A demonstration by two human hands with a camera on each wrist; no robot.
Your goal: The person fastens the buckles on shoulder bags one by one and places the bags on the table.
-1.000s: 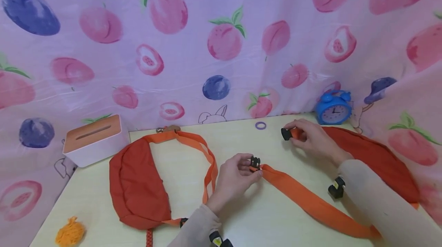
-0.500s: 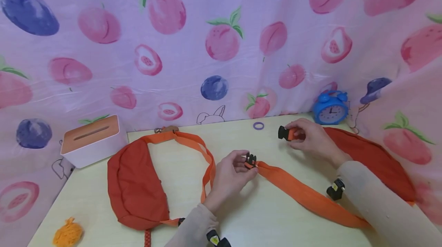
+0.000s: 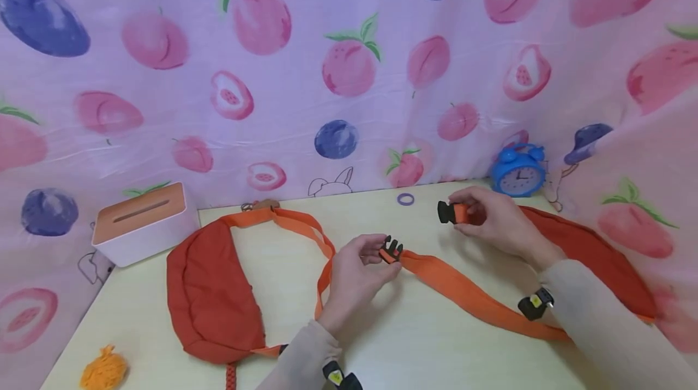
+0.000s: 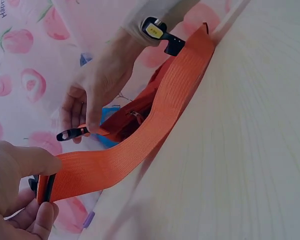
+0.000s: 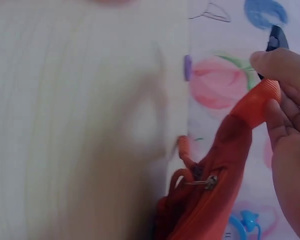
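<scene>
My left hand [image 3: 357, 278] pinches a black pronged buckle half [image 3: 391, 249] at the end of a wide orange strap [image 3: 463, 290]. The strap runs right, passing behind my right forearm. Further back, my right hand [image 3: 493, 220] holds the black socket half of the buckle [image 3: 447, 212] by its short orange webbing. The two halves are apart, with the prongs pointing up and away. A red waist bag [image 3: 591, 257] lies behind the right forearm, partly hidden by it. In the right wrist view the webbing joins this bag [image 5: 210, 200], near its zipper pull [image 5: 210, 182].
A second red bag [image 3: 215, 293] with a looped orange strap [image 3: 302, 220] lies left of my left hand. A tissue box [image 3: 144, 223], a purple ring [image 3: 405, 199] and a blue alarm clock [image 3: 518, 172] stand or lie toward the back. An orange yarn ball [image 3: 103, 369] is front left.
My left hand has shifted slightly up and left, and the prongs have tilted. My right hand has stayed nearly in place, with the socket half turned a little. The head view has drifted slightly.
</scene>
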